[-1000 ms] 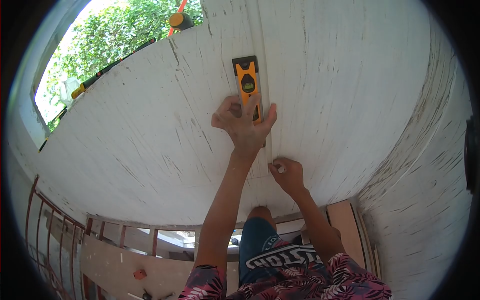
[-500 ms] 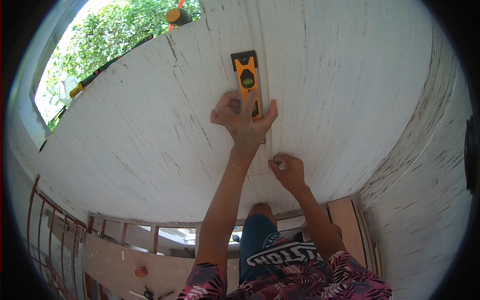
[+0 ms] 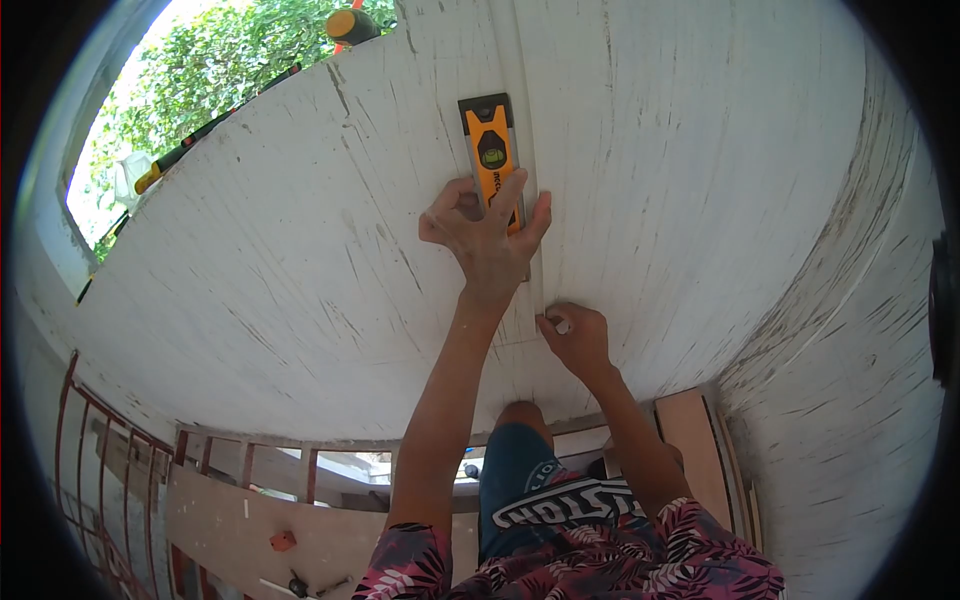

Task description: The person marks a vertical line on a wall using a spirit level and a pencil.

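A black and orange spirit level (image 3: 490, 125) lies nearly upright along a narrow white strip (image 3: 522, 80) on the white, streaked wall. My left hand (image 3: 485, 245) presses on the level's lower half, its fingers and thumb spread around both edges. The hand covers part of the level; a vial with green liquid shows above it. Lower down, my right hand (image 3: 582, 338) has thumb and forefinger pinched at the strip's lower part. The fingers hide exactly what they grip there.
A yellow-ended tool handle (image 3: 345, 25) and a long dark tool (image 3: 190, 145) rest along the opening's edge at upper left. Below are a rusty railing (image 3: 110, 445), a wooden board (image 3: 220, 515) with small tools, and planks (image 3: 695, 450) at lower right.
The view has shifted slightly. My left fingers have moved a little on the level, uncovering some lettering. My right thumb and forefinger have drawn closer together at the strip.
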`<state>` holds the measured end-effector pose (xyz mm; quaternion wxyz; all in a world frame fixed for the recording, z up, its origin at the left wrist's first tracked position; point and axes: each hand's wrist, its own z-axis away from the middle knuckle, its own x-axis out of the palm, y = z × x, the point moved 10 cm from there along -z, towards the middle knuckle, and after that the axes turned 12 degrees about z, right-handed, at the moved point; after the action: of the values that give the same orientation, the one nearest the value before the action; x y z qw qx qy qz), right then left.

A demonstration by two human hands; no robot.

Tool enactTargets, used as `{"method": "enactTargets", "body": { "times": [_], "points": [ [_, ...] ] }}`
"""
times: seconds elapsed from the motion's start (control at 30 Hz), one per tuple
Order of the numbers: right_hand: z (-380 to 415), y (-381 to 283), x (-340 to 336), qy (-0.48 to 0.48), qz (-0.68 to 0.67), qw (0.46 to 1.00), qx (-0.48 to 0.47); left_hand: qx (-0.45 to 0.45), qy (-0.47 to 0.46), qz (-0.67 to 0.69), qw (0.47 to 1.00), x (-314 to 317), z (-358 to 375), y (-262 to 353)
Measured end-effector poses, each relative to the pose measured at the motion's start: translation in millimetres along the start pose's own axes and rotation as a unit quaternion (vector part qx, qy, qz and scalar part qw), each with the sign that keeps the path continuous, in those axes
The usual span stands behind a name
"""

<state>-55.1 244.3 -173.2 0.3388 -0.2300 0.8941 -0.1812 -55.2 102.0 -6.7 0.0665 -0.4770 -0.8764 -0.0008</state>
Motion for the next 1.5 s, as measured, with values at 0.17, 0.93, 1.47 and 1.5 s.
{"method": "enactTargets", "body": {
  "times": [0.17, 0.93, 1.47, 1.5],
  "points": [
    [0, -1, -2, 0.006, 0.012, 1.0, -0.006, -0.002, -0.046, -0.039, 0.998, 7, 2, 0],
    [-88, -68, -199, 0.185, -0.224, 0.94, -0.177, -0.002, -0.063, -0.068, 0.996, 11, -1, 4],
    [-129, -99, -178, 0.261, -0.092, 0.955, -0.106, 0.01, -0.069, -0.077, 0.995, 10, -5, 7],
    [-133, -101, -178, 0.26, -0.092, 0.956, -0.104, 0.009, -0.07, -0.076, 0.995, 10, -5, 7]
  ]
}}
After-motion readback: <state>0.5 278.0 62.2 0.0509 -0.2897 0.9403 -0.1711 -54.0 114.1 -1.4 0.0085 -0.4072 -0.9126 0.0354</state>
